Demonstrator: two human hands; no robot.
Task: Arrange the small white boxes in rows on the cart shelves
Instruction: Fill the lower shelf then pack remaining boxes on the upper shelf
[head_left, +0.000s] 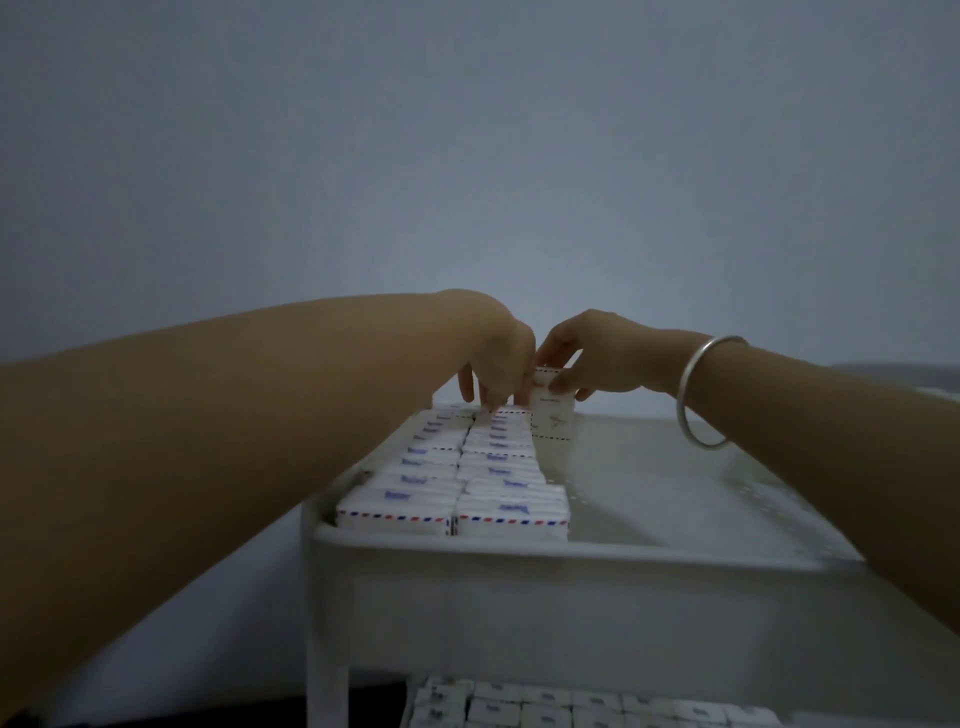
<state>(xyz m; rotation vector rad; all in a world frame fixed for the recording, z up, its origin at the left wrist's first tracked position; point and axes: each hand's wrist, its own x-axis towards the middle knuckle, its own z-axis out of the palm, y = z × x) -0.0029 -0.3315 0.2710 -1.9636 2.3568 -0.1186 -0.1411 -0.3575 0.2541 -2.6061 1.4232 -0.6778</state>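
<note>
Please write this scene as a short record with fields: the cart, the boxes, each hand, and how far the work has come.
top shelf: white cart tray, boxes only in its left part
rows: two, small white boxes with red-blue edges
held box: upright at the far end, beside the second row
right hand: pinches the held box
left hand: fingertips touch the farthest boxes of the rows
bangle: silver, right wrist
lower boxes: similar, on the shelf below
progress: third row seems to begin
</note>
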